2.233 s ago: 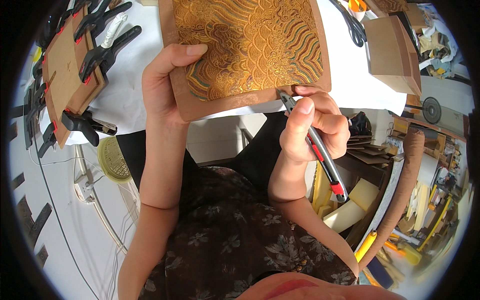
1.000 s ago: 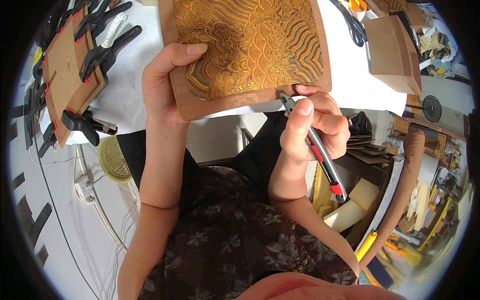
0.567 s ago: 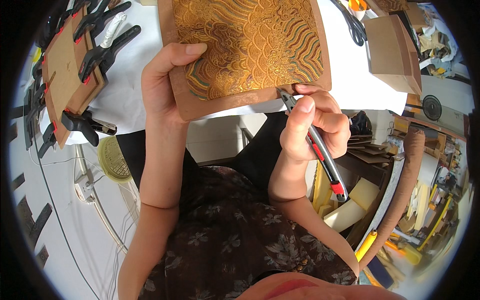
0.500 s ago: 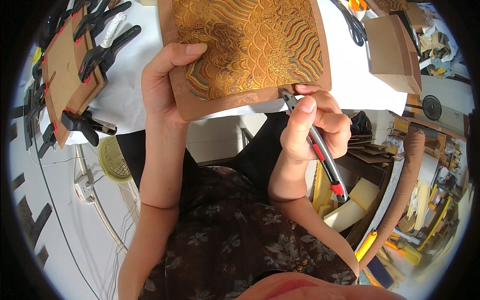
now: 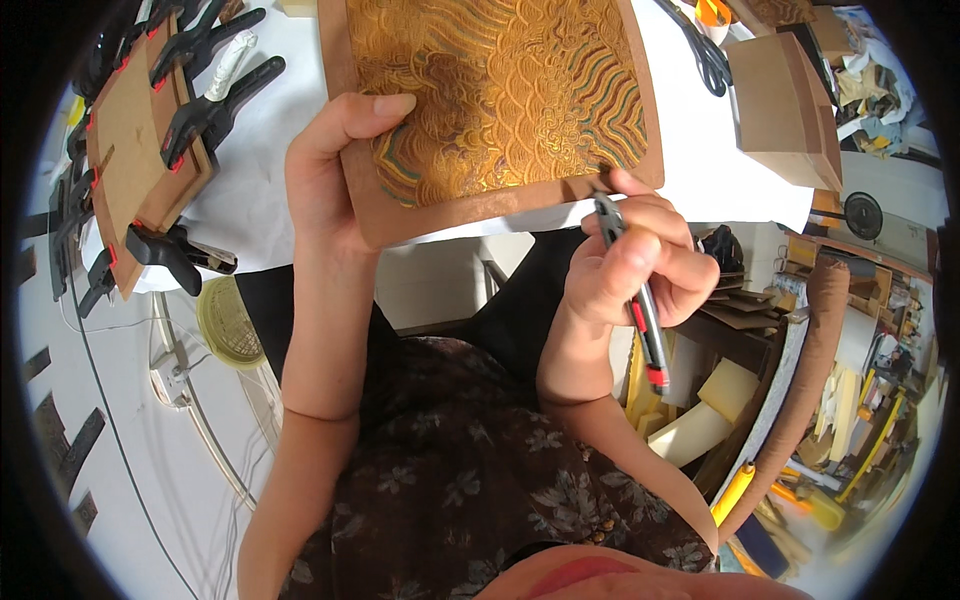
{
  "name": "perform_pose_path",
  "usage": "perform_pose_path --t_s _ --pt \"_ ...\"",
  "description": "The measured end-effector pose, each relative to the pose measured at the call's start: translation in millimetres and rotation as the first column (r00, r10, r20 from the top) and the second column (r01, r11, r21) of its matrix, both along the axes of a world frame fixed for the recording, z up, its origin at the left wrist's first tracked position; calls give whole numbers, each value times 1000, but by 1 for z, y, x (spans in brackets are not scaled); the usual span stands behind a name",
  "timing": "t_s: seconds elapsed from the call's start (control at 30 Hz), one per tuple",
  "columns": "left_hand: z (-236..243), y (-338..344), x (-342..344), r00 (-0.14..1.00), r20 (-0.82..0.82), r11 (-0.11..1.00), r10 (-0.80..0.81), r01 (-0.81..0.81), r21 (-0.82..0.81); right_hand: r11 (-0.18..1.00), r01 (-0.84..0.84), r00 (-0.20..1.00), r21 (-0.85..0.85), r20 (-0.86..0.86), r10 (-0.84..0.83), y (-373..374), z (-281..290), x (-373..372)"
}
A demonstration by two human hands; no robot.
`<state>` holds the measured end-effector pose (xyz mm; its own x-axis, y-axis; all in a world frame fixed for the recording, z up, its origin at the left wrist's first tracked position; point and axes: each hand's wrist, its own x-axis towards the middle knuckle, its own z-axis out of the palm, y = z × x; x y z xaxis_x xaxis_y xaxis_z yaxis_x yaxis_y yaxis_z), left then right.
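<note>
A brown leather-like panel (image 5: 440, 222) with a raised gold wave-and-cloud pattern (image 5: 500, 100) and some green and blue stripes is held up at the table's near edge. My left hand (image 5: 335, 165) grips its left side, thumb on the front and the other fingers hidden behind. In my right hand (image 5: 640, 250) is a slim grey utility knife (image 5: 652, 345) with red parts, held like a pen. Its tip points up at the panel's lower border near the right corner; I cannot tell whether it touches. One right fingertip rests by that corner.
At the left, boards (image 5: 130, 150) are pinched by several black spring clamps (image 5: 215, 115). A cardboard box (image 5: 785, 105) and a coiled black cable (image 5: 712, 70) lie on the white table (image 5: 260, 220) at the right. Below are a yellow-green basket (image 5: 228, 320) and a long brown roll (image 5: 800, 390).
My right hand and the knife have shifted right along the panel's lower border, and the knife stands steeper. My left hand and the panel have barely moved.
</note>
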<state>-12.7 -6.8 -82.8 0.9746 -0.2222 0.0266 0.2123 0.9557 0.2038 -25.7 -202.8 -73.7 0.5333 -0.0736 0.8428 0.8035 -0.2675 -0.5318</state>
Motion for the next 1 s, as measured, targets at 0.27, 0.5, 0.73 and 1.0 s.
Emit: perform_pose_path --t_s 0.27,0.5,0.73,1.0 --pt "3 -3 0 999 41 999 16 -15 -38 973 -6 987 -229 153 42 -1 -4 3" --pt "2 -1 -1 999 27 1000 19 -19 -5 976 -4 992 -218 125 32 4 1 -3" --pt "7 -5 -1 996 -12 990 86 -85 111 918 59 997 -391 67 -35 5 16 -10" --pt "9 -9 -1 993 -89 987 73 -60 151 935 155 987 -318 12 -160 17 19 -18"
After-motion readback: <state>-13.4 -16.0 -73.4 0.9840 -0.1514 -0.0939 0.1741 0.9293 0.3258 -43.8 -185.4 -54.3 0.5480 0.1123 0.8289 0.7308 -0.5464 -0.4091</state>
